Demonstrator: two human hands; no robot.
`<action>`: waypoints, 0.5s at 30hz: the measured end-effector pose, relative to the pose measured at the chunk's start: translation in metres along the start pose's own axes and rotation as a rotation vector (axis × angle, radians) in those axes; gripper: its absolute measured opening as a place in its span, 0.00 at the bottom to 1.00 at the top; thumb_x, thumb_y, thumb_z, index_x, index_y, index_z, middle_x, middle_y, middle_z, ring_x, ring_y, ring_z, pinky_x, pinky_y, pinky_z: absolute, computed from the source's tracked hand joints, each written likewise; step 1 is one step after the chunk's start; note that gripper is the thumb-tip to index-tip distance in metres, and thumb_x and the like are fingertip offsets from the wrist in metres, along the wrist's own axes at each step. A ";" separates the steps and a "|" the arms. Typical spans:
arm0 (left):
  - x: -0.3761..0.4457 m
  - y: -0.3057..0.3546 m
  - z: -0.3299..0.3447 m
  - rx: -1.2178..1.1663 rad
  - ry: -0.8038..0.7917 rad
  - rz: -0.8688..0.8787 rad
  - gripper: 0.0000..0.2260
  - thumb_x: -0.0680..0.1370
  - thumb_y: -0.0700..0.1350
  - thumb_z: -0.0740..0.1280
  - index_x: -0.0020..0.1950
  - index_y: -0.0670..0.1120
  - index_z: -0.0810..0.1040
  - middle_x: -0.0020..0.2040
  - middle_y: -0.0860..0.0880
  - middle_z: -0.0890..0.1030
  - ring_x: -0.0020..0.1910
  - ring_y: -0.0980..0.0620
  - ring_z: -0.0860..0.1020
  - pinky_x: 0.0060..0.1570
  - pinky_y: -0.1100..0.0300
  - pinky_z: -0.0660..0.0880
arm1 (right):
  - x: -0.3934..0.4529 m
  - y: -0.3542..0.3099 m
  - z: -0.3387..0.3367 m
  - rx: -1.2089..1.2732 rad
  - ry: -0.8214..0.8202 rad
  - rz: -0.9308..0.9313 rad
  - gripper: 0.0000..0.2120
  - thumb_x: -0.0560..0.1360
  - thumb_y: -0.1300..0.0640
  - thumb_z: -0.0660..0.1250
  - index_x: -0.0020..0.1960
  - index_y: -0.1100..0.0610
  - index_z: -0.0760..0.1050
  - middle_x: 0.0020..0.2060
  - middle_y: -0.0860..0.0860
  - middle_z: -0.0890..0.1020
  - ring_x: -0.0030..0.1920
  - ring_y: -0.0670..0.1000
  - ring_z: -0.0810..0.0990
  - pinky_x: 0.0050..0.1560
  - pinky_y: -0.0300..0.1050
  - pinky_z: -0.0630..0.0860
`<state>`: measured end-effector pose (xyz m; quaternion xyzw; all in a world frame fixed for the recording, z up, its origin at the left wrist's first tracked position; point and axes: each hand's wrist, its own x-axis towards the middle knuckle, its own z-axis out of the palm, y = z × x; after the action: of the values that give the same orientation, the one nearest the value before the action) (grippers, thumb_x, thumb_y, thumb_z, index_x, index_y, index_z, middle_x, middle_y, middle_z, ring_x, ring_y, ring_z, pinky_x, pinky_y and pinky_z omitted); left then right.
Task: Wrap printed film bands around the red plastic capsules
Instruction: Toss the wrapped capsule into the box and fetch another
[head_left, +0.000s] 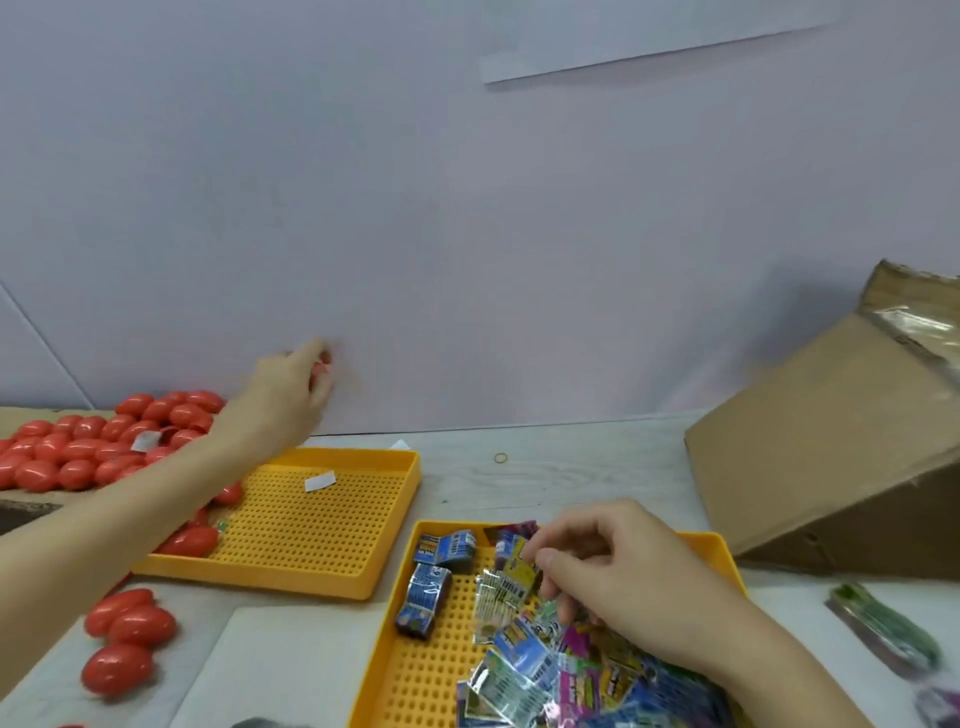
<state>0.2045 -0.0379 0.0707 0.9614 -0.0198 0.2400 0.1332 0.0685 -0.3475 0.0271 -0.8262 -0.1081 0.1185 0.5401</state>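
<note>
Head view: left hand (293, 382), raised above the far yellow tray (311, 525), grasps 1 red capsule (323, 364). More capsules (78, 447) are heaped far left. Right hand (613, 577) pinches a printed film band (511, 579) over the near tray (415, 670) of bands. Cardboard box (831, 467) lies on the surface (571, 467) at right.

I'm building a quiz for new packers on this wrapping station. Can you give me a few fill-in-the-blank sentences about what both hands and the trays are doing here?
1. The left hand, raised above the capsule pile, holds a ____ capsule.
2. The right hand pinches a printed film band over the ____ perforated tray.
3. Right of that tray leans a tilted ____ box.

Missing words: red; yellow; cardboard
</note>
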 end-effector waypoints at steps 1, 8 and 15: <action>-0.008 0.018 -0.003 -0.092 -0.010 -0.002 0.08 0.81 0.39 0.57 0.51 0.42 0.76 0.40 0.44 0.78 0.41 0.40 0.75 0.40 0.52 0.69 | -0.002 -0.003 0.001 -0.062 -0.040 -0.008 0.08 0.78 0.57 0.67 0.45 0.49 0.83 0.37 0.46 0.85 0.35 0.44 0.83 0.33 0.32 0.75; -0.091 0.136 -0.012 -1.111 -0.496 -0.646 0.13 0.79 0.52 0.60 0.40 0.45 0.74 0.22 0.53 0.65 0.20 0.55 0.61 0.20 0.63 0.59 | -0.010 -0.024 0.011 -0.371 -0.307 -0.016 0.10 0.68 0.46 0.77 0.47 0.45 0.83 0.39 0.43 0.83 0.35 0.39 0.77 0.36 0.35 0.74; -0.140 0.159 -0.007 -1.435 -0.327 -0.547 0.15 0.73 0.32 0.57 0.30 0.44 0.76 0.29 0.44 0.78 0.24 0.50 0.70 0.29 0.60 0.67 | -0.003 -0.021 0.033 -0.596 -0.245 -0.021 0.13 0.65 0.48 0.80 0.42 0.46 0.76 0.40 0.46 0.79 0.39 0.46 0.78 0.36 0.39 0.74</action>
<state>0.0616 -0.1927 0.0507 0.6343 0.0484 -0.0171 0.7714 0.0540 -0.3117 0.0335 -0.9265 -0.2107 0.1745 0.2583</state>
